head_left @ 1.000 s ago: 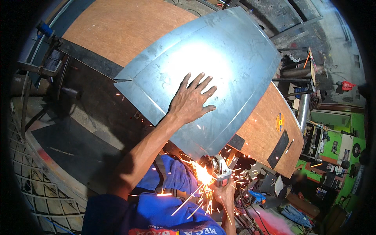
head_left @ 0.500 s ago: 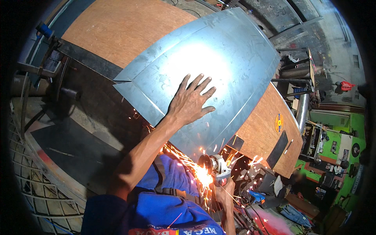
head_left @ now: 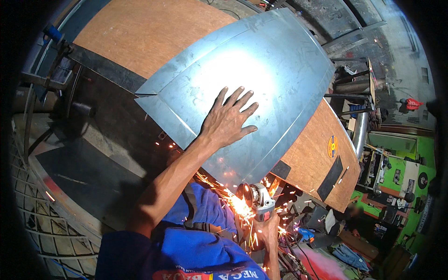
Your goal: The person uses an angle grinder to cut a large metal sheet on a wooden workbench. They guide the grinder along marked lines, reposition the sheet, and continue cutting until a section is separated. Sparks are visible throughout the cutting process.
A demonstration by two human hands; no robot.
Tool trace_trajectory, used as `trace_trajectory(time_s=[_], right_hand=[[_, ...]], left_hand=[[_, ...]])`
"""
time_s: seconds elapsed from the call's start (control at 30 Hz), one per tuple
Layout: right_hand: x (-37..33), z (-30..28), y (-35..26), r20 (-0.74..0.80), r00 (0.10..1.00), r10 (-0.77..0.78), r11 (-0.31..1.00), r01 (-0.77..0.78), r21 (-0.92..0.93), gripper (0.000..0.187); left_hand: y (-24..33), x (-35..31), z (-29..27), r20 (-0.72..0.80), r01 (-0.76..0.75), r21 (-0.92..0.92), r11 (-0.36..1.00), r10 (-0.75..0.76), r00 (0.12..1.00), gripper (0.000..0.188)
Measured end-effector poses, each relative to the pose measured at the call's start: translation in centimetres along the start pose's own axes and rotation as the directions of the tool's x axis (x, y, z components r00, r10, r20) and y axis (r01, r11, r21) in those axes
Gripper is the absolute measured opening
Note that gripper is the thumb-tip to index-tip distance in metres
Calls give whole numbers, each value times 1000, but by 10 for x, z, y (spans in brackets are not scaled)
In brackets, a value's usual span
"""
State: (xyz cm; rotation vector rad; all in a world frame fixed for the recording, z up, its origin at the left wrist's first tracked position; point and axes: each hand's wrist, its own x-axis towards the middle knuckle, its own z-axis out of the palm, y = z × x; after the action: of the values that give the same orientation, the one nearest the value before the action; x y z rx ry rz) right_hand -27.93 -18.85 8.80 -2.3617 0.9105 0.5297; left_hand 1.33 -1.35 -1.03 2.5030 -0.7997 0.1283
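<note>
My left hand (head_left: 228, 116) lies flat with fingers spread on a large grey metal sheet (head_left: 280, 60), which has a bright glare in its middle and a slit at its left corner. My right hand (head_left: 267, 228) is wrapped round an angle grinder (head_left: 262, 200) below the sheet's near edge. The grinder's disc (head_left: 243, 192) is at that near edge, and orange sparks (head_left: 240, 207) fly from it to the left and down toward my blue clothing. The exact contact between disc and metal is lost in the glow.
Under the sheet is a plywood-topped table (head_left: 303, 158), carrying a yellow disc (head_left: 332, 146) and a dark flat strip (head_left: 330, 178). A curved dark sheet (head_left: 88, 179) and a wire grid (head_left: 51, 238) lie at lower left. Cluttered tools and cloths (head_left: 350, 256) fill the lower right.
The grinder has shifted very slightly, and the spray of sparks has changed shape. My left hand stays in nearly the same place on the sheet.
</note>
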Motion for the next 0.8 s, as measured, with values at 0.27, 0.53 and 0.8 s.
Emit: trace_trajectory(time_s=[0.27, 0.53, 0.8], right_hand=[[-4, -2, -11, -10, 1000, -7, 1000, 7, 12, 55], [-2, -7, -21, 4, 999, 37, 999, -37, -31, 58], [4, -6, -16, 26, 999, 44, 997, -45, 62, 53]], left_hand=[[0, 0, 3, -8, -2, -57, 998, 2, 1000, 66], [1, -1, 3, -9, 10, -3, 1000, -10, 1000, 68], [2, -1, 1, 0, 8, 22, 1000, -8, 1000, 68]])
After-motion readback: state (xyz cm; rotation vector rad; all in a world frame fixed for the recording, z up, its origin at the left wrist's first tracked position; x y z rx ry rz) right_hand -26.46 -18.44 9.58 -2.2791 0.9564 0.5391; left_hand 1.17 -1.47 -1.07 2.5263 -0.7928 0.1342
